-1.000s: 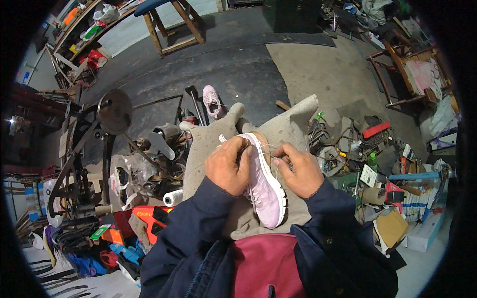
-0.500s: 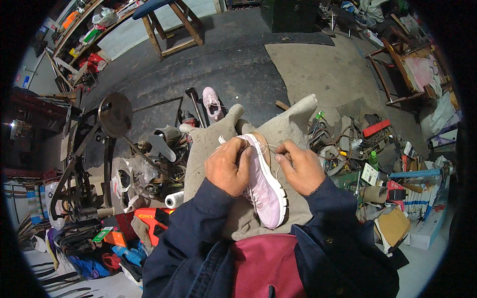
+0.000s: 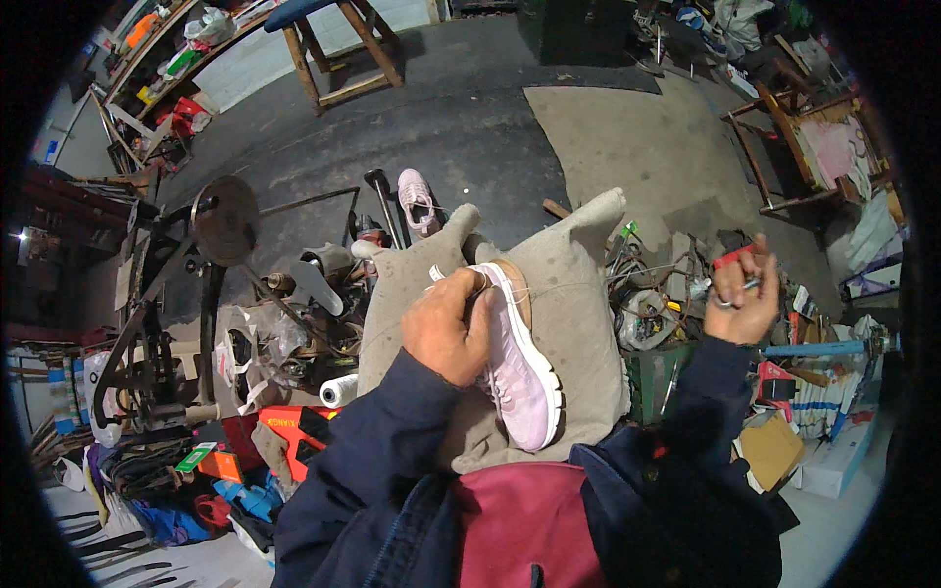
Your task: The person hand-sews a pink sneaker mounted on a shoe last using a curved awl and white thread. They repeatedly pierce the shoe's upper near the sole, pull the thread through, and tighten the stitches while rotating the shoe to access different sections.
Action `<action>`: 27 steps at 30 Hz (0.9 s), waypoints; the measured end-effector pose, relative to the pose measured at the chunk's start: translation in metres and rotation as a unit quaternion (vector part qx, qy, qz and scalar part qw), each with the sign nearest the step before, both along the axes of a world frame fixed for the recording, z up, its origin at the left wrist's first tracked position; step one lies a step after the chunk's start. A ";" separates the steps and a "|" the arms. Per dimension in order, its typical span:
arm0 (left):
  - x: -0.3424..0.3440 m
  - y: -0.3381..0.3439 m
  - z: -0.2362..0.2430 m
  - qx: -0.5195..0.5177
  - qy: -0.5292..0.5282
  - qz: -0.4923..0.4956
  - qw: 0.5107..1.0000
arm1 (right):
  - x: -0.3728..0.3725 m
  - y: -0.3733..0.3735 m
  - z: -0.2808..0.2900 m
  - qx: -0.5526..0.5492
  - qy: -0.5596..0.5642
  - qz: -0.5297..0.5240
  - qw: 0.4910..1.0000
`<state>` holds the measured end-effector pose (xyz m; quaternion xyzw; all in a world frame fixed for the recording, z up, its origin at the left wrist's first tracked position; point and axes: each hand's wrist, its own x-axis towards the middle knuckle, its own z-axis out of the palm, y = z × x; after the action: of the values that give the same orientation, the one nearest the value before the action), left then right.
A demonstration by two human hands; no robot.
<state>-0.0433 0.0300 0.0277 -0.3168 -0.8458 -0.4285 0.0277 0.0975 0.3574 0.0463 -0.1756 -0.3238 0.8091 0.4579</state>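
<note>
The head view took in a dark floor, with a black machine with a round wheel at the left. A stool and a wooden chair stood well apart near the upper edge and at the right. A beige cloth was spread in front of the person. Just right of it stood a green bin, its contents too jumbled to tell. A white box lay at lower right, and a clear bag at left, what it held unclear.

The pink shoe lay tilted on the cloth, its white sole edge facing right and a tan patch at its far end. The left hand was closed on that far end, thumb against the upper. The right hand was held well to the right of the shoe, fingers partly curled, with something small and metallic among them, too blurred to name. A second shoe sat on the floor beyond the cloth.

A red packet bore printed letters; near it were an orange box and a white spool. A thin thread ran from the shoe toward the right hand.
</note>
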 end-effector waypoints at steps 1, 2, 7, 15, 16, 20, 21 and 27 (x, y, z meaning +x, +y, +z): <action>0.000 0.000 0.000 -0.003 -0.002 -0.001 1.000 | -0.002 -0.014 -0.008 0.015 -0.079 -0.041 0.996; 0.000 0.000 0.000 -0.004 0.003 -0.003 1.000 | -0.005 -0.032 -0.015 0.067 -0.113 0.037 0.991; 0.000 0.000 0.002 -0.009 -0.014 -0.007 1.000 | -0.047 -0.126 -0.037 0.486 -0.281 0.156 0.812; 0.001 -0.001 0.000 0.002 -0.011 -0.005 1.000 | -0.031 -0.116 -0.024 0.477 -0.426 0.347 0.686; 0.000 -0.001 -0.001 0.008 -0.015 -0.008 1.000 | -0.031 -0.116 -0.027 0.471 -0.376 0.324 0.729; -0.001 -0.003 -0.005 0.023 -0.033 -0.019 0.999 | -0.043 -0.137 -0.039 0.262 -0.140 0.351 0.888; -0.002 -0.003 -0.006 0.031 -0.033 -0.021 0.999 | -0.048 -0.148 -0.043 0.154 -0.094 0.374 0.910; -0.003 -0.018 -0.010 0.243 -0.286 -0.008 0.927 | -0.048 -0.176 -0.053 -0.175 -0.057 0.411 0.893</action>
<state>-0.0460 0.0124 0.0180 -0.1711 -0.6850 -0.6937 -0.1426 0.0494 0.1818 -0.0068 -0.1499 -0.2463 0.9572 0.0268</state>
